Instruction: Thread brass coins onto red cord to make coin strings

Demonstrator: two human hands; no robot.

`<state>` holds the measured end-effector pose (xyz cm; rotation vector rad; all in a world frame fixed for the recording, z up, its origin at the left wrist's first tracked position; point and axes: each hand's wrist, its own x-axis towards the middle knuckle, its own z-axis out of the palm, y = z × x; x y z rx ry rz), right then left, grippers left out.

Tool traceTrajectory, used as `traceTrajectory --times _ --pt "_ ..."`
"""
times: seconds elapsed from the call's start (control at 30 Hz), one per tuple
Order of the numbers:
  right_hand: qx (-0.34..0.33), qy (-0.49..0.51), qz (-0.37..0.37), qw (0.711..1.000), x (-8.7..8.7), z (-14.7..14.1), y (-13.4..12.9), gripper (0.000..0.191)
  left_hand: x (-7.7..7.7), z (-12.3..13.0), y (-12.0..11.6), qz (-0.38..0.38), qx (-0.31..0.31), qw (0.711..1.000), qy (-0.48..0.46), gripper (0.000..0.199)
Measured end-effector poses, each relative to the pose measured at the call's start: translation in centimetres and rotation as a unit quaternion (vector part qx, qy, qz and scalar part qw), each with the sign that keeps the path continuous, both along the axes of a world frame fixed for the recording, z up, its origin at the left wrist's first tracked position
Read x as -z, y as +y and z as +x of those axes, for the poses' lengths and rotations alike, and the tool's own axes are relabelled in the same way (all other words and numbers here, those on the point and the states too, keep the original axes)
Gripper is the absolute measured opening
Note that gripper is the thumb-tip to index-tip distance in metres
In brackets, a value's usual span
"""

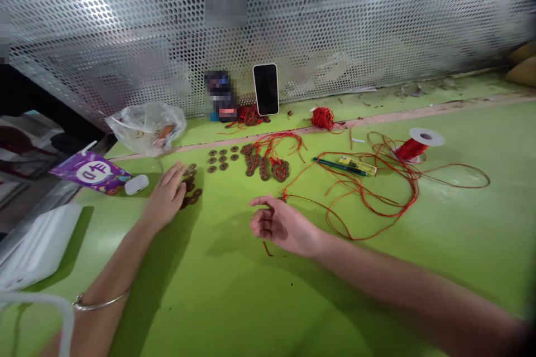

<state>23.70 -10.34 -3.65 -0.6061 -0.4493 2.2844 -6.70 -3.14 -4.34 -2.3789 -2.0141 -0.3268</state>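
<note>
My left hand [166, 195] rests at the left beside a loose pile of brown coins [193, 196], its fingers fairly straight and its fingertips at the pile's edge. To the right of the pile lie rows of single coins [223, 159]. Beyond them are coins tied with red cord [264, 164]. Nearer the middle, my right hand [270, 223] hovers over or rests on the green table with fingers loosely curled and apart, and nothing shows in it. Thin red cord [310, 198] runs from just behind this hand into wide loops on the right.
A red spool [412, 148], green pen [341, 166], yellow packet [358, 165] and red cord ball [322, 118] lie right. A phone [266, 89] leans on the mesh wall [335, 22]. Leftward are a plastic bag [146, 125], purple packet [92, 172], white case [137, 184] and white box [42, 245].
</note>
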Motion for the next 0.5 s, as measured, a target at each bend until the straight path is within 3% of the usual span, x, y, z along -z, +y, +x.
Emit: traceTrajectory --times 0.2,0.5 --pt "-0.001 -0.006 -0.015 1.0 0.2 0.1 0.1 0.028 0.9 1.1 0.1 -0.071 0.023 0.996 0.049 0.066" --pt "0.002 -0.013 -0.021 1.0 0.2 0.1 0.0 0.024 -0.6 2.2 -0.4 -0.03 -0.009 0.999 0.038 0.05"
